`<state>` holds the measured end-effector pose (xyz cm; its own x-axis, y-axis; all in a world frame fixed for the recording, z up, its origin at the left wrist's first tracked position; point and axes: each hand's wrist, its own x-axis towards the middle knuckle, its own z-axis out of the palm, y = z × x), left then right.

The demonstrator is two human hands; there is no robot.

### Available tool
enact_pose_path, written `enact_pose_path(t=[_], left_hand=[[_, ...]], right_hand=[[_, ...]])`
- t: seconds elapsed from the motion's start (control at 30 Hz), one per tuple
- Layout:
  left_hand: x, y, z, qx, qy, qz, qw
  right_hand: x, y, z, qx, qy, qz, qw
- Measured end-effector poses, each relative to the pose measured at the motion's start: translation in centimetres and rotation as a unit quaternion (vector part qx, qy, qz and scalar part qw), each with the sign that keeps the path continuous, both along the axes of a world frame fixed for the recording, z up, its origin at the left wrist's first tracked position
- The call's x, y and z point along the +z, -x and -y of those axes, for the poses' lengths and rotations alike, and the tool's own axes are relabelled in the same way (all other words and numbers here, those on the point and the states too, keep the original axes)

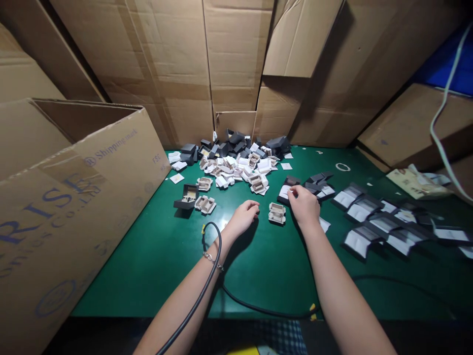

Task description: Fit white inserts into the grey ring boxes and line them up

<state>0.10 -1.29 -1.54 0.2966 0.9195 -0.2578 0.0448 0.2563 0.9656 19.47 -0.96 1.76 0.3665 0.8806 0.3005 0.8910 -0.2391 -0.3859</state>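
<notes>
My left hand (244, 217) rests on the green table (162, 256) with fingers loosely curled and nothing in it, just left of a small beige box insert (277, 213). My right hand (303, 204) reaches over a dark open box with a white card (285, 191), its fingertips touching the card's edge. A heap of dark small boxes and beige inserts (236, 160) lies further back at the table's middle. One open dark box (187, 196) stands to the left with two loose inserts (205, 204) beside it.
A big open cardboard carton (74, 187) fills the left side. Cardboard sheets wall the back. Rows of dark open boxes with white cards (377, 222) spread at the right. A black cable (210, 276) loops over my left wrist. A tape ring (343, 167) lies far right.
</notes>
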Motion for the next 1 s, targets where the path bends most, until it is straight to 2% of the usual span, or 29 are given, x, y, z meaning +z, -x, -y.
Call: enact_pose_path(t=[0.27,0.5,0.6,0.7,0.8,1.0], left_hand=[[0.0,0.1,0.0,-0.007,-0.015,-0.04,0.999],[0.5,0.0,0.4,-0.012,-0.048,-0.077,0.996],[1.1,0.0,0.8,-0.01,-0.111,-0.128,0.985],[1.6,0.1,1.1,-0.017,-0.232,-0.203,0.951],[1.7,0.3,1.3,-0.061,-0.327,-0.276,0.902],[1.2,0.1,1.7,-0.128,-0.391,-0.356,0.839]], right_hand=[[0.3,0.3,-0.1,0.031,0.098,0.065,0.993],[-0.2,1.6,-0.2,0.087,0.098,0.054,0.99],[-0.5,2.8,0.1,0.126,0.09,0.033,0.987],[-0.4,4.0,0.6,0.147,0.095,0.037,0.984],[0.1,4.8,1.1,0.161,0.11,0.061,0.979],[0.3,4.8,1.3,0.19,0.103,0.085,0.973]])
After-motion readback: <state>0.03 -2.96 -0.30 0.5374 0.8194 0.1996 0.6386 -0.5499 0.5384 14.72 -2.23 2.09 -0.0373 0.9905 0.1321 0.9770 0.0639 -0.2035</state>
